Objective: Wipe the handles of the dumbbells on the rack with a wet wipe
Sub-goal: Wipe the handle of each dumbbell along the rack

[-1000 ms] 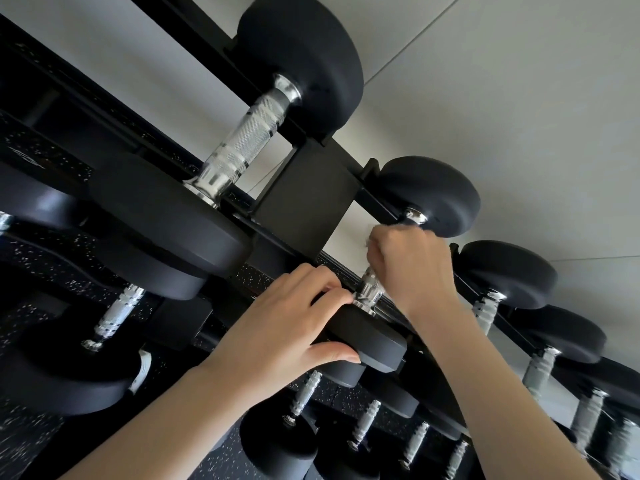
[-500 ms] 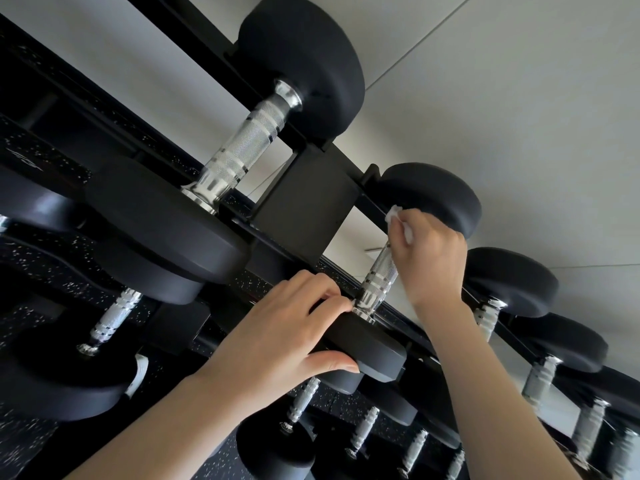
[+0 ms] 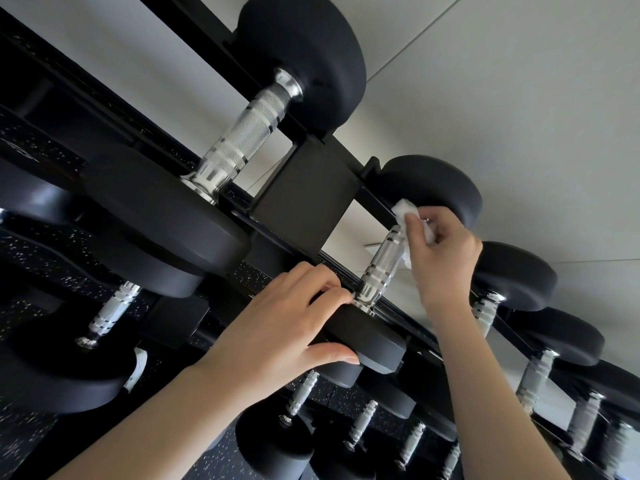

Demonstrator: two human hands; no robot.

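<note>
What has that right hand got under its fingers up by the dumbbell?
A crumpled white wet wipe, which the right hand holds against the far end of the silver handle. The fingers cover part of the wipe and the handle's tip.

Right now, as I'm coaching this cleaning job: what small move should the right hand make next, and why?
Probably slide the wet wipe down the handle toward the near head. The right hand pinches the wipe at the handle's far end, beside the far head; the knurled length below it lies bare, and the left hand grips the near head.
</note>
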